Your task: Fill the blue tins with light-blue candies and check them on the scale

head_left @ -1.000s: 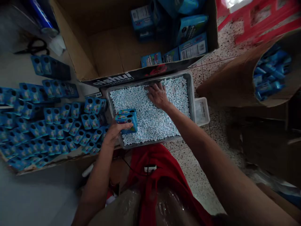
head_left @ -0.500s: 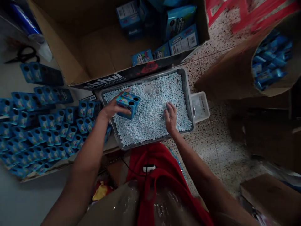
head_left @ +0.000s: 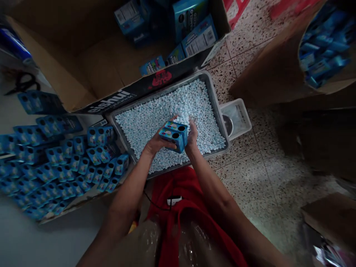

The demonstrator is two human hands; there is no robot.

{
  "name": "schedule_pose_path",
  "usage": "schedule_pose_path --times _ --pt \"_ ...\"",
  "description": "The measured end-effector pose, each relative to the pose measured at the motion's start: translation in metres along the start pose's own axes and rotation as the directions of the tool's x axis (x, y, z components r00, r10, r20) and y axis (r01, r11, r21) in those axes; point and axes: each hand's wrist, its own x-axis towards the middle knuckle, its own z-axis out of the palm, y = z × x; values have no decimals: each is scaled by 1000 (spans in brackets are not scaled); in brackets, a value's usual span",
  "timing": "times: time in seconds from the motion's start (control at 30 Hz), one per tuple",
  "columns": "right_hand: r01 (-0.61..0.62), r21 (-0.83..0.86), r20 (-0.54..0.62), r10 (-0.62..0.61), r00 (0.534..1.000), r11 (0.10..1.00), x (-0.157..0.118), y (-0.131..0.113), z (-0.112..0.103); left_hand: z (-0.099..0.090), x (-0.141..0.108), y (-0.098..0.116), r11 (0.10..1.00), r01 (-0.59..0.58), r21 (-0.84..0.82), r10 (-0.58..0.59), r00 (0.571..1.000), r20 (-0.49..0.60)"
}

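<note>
My left hand (head_left: 157, 142) is closed around a pair of small blue boxes (head_left: 174, 135), held side by side over the tray, each with a dark round hole. Close to the boxes' right side, my right hand (head_left: 192, 134) reaches into the pale blue and white pellets (head_left: 144, 113). Its fingers are stretched and slightly cupped; the tips are partly hidden among the pellets. Loose pellets rise in a small heap (head_left: 182, 110) just beyond both hands. A grey tray (head_left: 213, 92) contains the pellets.
Many similar blue boxes (head_left: 58, 172) stand in rows on the left. A large cardboard box (head_left: 91, 70) with bigger blue packs borders the tray's far side. A clear container (head_left: 242, 118) with a metal bowl sits right of the tray. Another carton (head_left: 258, 68) holds blue packs.
My left hand has brought the two boxes right, towards the tray's middle. My right hand has shifted left beside them, and pellets are heaped up there. The camera view has turned slightly.
</note>
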Motion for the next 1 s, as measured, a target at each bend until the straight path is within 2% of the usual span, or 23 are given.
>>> schedule_pose_path --times 0.07,0.1,0.17,0.2,0.27,0.37,0.43,0.5,0.57,0.67,0.8,0.9,1.0 --pt "-131 107 34 128 991 986 6 -6 6 -2 -10 7 979 -100 179 107 994 -32" --pt "-220 179 66 211 975 959 9 -11 10 -5 -17 10 938 -159 307 189 979 -72" --pt "-380 306 148 350 925 873 9 -24 17 -13 -35 14 794 -210 570 354 922 -154" --pt "-428 343 187 386 903 836 8 -32 21 -18 -44 15 716 -181 674 406 893 -191" --pt "-454 359 239 389 889 816 -1 -49 30 -26 -57 15 599 -58 798 440 857 -268" --pt "-397 321 313 299 902 860 -23 -73 44 -31 -66 10 523 76 849 442 827 -347" --pt "-282 275 391 161 906 919 -39 -86 52 -29 -66 7 494 83 865 466 815 -344" --pt "-140 219 465 22 885 966 -50 -96 57 -23 -64 4 449 68 891 509 800 -318" --pt "-37 147 511 -44 859 988 -57 -101 60 -18 -64 1 405 54 913 565 770 -296" --pt "42 51 508 -62 859 998 -60 -101 64 -14 -65 -2 397 63 916 620 717 -318" --pt "41 31 462 -51 885 999 -62 -99 71 -13 -68 -2 467 32 884 613 708 -349" --pt "29 49 499 -50 865 998 -64 -101 77 -12 -66 -2 536 -13 844 614 693 -379" --pt "79 108 545 -125 829 991 -64 -105 81 -12 -62 -4 602 -58 796 590 704 -396"
